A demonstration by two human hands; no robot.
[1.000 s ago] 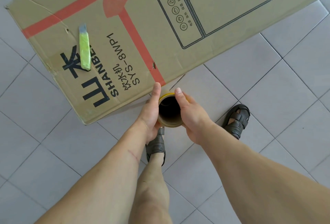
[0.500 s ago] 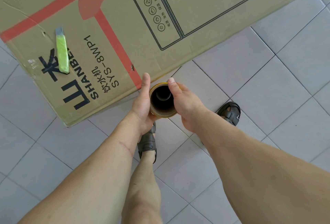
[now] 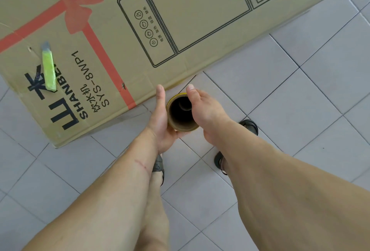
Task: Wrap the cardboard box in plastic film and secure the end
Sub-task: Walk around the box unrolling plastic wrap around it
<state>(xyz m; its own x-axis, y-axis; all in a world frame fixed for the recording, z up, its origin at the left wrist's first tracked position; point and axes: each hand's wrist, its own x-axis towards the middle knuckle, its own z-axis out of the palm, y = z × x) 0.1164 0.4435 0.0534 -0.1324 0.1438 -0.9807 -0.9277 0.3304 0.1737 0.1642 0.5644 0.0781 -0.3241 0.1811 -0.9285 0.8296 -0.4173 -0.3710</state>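
Observation:
A long brown cardboard box (image 3: 200, 26) with a red ribbon print and black lettering lies flat on the tiled floor, filling the top of the view. I hold a film roll on a cardboard tube (image 3: 181, 113) upright, its open end facing me, just in front of the box's near edge. My left hand (image 3: 160, 118) grips the tube's left side, thumb pointing up. My right hand (image 3: 206, 112) cups its right side. Whether film runs from the roll to the box cannot be seen.
A green utility knife (image 3: 49, 68) with its blade out lies on the box's left end. My sandalled feet (image 3: 248, 128) stand on the grey floor tiles (image 3: 300, 94) below the hands, close to the box's edge.
The view has shifted to the left along the box between the frames. Both hands keep the tube in the same grip in front of the box edge.

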